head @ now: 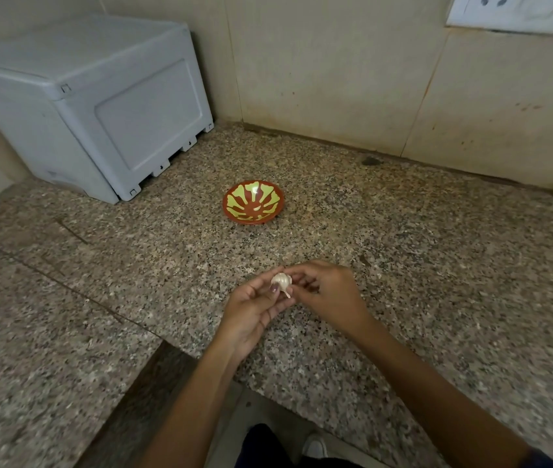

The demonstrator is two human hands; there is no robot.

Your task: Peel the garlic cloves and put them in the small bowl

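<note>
Both hands met over the near part of the counter, pinched together on one small garlic bulb (281, 282). The left hand (251, 310) cradled it from below with the thumb laid across its skin, probably to steady it, while the right hand (327, 292) closed its fingertips (297, 276) on the far side, seemingly to pry a clove loose or tear at the papery skin. The garlic was held in the air, clear of the stone. Beyond it, well apart, the small bowl (234, 211), red-brown with yellow-green markings, sat on the granite counter (437, 265); whether it held anything could not be told. Bare stone lay open between hands and bowl, so the reach looked unobstructed. A grey plastic box (99, 106) stood in the left corner, and the counter's near edge dropped away beneath the forearms.
</note>
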